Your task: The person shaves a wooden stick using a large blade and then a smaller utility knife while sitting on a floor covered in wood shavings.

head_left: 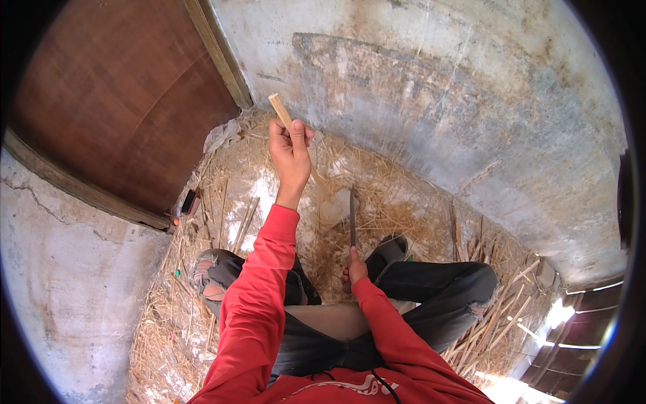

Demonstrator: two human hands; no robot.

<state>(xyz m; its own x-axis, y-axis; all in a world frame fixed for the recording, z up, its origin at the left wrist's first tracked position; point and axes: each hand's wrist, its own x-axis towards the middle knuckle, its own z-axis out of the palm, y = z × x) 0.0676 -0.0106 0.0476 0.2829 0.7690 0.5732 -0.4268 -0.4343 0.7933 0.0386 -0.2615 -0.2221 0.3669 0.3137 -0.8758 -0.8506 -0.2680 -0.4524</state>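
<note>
My left hand (291, 153) is raised out in front of me, its fingers closed around a pale wooden stick (280, 110). The stick's cut end points up and to the left, and the thumb lies along it. Closer to my body, between my knees, my right hand (356, 269) grips a long knife (352, 217) by its handle. Its dark, narrow blade points away from me, over the straw. The two hands are well apart, and the blade does not touch the stick. My fingers hide most of the knife handle.
Loose straw (397, 209) and shavings cover the floor. Thin strips (247, 222) lie left of my left forearm; a pile of sticks (494, 326) lies at the right. A stained wall (431, 101) rises ahead, beside a brown panel (121, 101). A small dark object (190, 201) sits near the panel.
</note>
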